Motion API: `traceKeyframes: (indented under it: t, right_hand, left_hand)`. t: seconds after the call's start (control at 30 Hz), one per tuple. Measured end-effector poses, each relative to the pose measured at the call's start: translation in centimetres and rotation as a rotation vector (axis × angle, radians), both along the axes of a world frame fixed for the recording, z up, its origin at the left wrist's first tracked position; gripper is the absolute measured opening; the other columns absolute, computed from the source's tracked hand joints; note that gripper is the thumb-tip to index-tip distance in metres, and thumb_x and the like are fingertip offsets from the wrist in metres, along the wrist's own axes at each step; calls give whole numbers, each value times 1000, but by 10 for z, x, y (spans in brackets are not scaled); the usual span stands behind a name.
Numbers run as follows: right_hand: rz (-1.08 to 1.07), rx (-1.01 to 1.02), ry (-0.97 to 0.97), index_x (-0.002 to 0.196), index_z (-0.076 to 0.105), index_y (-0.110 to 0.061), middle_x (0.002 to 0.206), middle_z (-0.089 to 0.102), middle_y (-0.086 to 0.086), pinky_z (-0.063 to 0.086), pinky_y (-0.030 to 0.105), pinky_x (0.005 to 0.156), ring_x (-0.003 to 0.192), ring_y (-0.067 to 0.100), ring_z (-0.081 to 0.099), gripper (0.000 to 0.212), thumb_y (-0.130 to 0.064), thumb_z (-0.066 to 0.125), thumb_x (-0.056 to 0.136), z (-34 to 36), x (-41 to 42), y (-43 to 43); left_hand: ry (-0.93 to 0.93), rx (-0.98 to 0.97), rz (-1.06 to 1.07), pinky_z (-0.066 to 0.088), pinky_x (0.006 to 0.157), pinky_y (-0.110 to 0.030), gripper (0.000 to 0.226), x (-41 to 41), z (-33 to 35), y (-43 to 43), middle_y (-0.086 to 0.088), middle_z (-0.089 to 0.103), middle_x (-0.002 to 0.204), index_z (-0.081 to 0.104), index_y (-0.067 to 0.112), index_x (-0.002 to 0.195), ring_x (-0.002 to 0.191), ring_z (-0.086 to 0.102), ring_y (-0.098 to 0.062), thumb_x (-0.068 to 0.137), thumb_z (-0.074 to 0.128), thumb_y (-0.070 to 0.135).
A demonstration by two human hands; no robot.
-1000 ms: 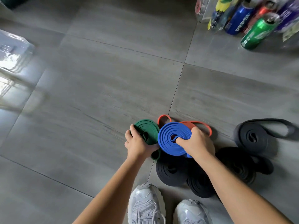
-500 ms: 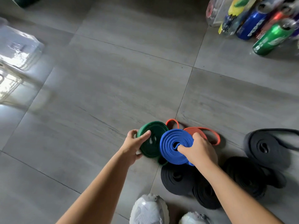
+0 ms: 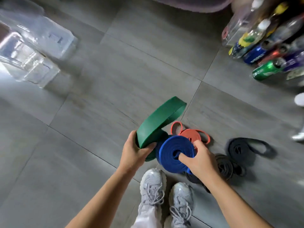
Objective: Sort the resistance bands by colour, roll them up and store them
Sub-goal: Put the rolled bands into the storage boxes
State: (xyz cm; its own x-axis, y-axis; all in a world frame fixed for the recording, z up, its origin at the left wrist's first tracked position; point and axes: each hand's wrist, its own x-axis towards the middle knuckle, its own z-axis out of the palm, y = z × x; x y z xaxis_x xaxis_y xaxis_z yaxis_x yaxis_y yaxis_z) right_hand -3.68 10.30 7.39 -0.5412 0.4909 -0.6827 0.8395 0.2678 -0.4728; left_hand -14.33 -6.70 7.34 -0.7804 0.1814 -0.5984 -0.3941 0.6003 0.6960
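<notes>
Green band (image 3: 158, 122); blue band (image 3: 171, 159); orange-red band (image 3: 191, 133); black bands (image 3: 232, 145). Floor (image 3: 115, 79): grey tiles, faint darker streaks. Shoes (image 3: 153, 181): pale grey-white. Green can (image 3: 266, 69); blue can (image 3: 253, 54). Boxes (image 3: 32, 51): clear.

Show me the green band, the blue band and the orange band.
green band (image 3: 158, 122): head view, flat outer face.
blue band (image 3: 171, 143): head view, coil's upper windings.
orange band (image 3: 190, 134): head view, coiled middle.

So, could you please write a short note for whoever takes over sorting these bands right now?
Left hand grips the green band, outer loop standing loose.
Right hand holds the blue band, rolled, thumb at its core.
Orange band, loosely coiled, and black bands, mostly rolled, lie on the floor.
To do: tighten green, roll orange, store all, probably in the clear boxes.
</notes>
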Motion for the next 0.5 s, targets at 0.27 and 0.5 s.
traceKeyframes:
  t: [0.27,0.5]
  right_hand:
    - [-43,-46,118,80,55,-15,71,62,0,43,34,56,66,22,56,26,-18,74,63,273,-24,-4]
    - [174,9,253,79,53,-23,75,62,-4,42,31,59,70,21,58,28,-30,76,65,445,-77,-2]
  left_hand:
    - [238,-135,-73,47,71,-31,44,-17,252,-65,12,60,91,52,32,102,83,56,-15,68,79,32]
    - [298,42,-105,46,73,-27,52,-11,431,-120,20,56,88,47,41,102,82,53,-8,57,72,47]
